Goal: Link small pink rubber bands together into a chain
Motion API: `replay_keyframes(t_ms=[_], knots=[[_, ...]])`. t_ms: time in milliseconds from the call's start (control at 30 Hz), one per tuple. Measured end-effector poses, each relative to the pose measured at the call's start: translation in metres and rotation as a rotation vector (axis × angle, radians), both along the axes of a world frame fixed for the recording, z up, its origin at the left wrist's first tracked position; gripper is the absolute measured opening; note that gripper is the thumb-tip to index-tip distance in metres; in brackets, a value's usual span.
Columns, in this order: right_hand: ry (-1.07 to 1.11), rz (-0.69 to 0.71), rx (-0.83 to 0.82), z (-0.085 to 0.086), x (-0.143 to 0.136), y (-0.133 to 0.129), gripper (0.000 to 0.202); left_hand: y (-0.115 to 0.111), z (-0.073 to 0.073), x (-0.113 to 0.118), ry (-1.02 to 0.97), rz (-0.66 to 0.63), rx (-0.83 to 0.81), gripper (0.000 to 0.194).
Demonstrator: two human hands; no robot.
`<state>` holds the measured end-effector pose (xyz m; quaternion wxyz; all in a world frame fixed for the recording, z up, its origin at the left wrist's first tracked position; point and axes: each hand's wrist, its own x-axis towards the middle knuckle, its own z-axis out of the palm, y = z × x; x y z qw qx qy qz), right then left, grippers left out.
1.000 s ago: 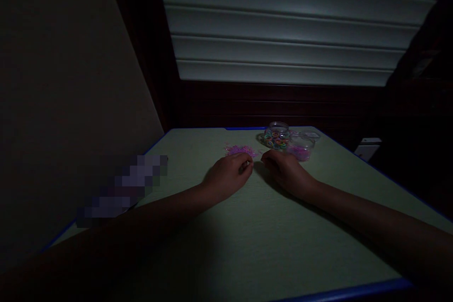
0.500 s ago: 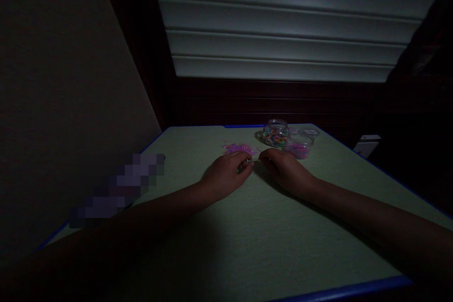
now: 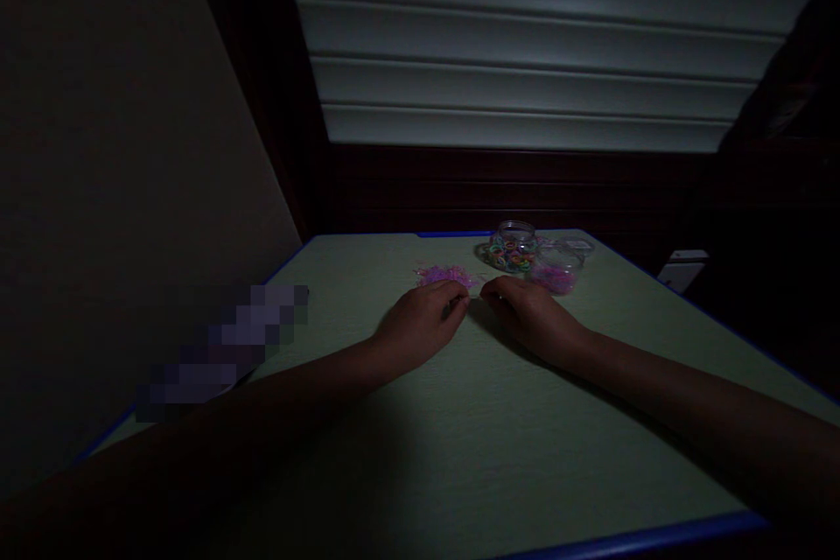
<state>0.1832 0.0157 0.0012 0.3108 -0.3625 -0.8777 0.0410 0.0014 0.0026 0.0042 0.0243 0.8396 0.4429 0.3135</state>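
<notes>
Worktop [image 3: 420,437]: pale green, blue-edged. Blurred object [image 3: 223,346]: by its left edge; we cannot identify it. Left hand [image 3: 416,328]: thumb and finger pinched at the tips. Right hand [image 3: 535,319]: fingers curled inward, tips near the left's; how tightly they close, we cannot tell. Between them we see a faint thin line, too dim to name. Pile of pink-purple bits [image 3: 446,275]: on the worktop, just beyond the left hand. Clear tub [image 3: 557,269]: pink contents, beyond the right hand. Clear jar [image 3: 513,248]: multicoloured rings, upright, mouth uncovered, left of the tub.
</notes>
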Motion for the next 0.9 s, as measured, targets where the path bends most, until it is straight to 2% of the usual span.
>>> replay_keyframes(t_ms=[700,900], knots=[[0.158,-0.026,-0.116,0.0013,-0.0003,0.0038,0.025,0.0012,-0.0014,-0.0008,0.004,-0.011,0.038,0.014],[0.147,0.009,-0.157,0.0025,-0.0001,0.0027,0.026,0.0020,-0.0023,0.0004,0.009,-0.004,0.059,0.014]])
